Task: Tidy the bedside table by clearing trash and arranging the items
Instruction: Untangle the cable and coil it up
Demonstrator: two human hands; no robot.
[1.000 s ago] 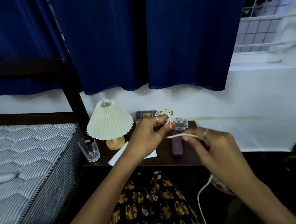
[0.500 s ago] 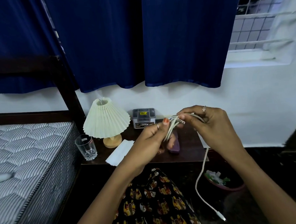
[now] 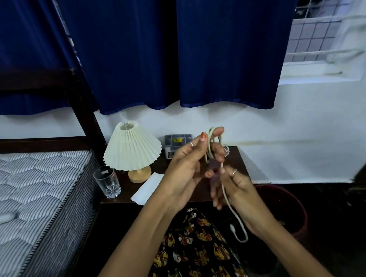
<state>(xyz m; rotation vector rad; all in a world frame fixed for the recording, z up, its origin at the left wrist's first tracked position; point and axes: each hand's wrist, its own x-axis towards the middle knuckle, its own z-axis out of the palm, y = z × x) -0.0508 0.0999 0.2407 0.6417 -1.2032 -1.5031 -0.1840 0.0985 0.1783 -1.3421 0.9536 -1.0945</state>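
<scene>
Two hands: both raised over the bedside table (image 3: 240,156), working one white cable (image 3: 224,187)
Left hand (image 3: 187,165): fingers curled round the coiled loops of the cable, held above the table
Right hand (image 3: 238,190): just beside the left; fingertips pinch the loose strand, whose tail hangs below the table's front edge
On the table: pleated lamp (image 3: 133,149) at its left; glass (image 3: 107,181) at the front-left corner; white paper (image 3: 148,187) near the front; grey box (image 3: 177,144) at the back
</scene>
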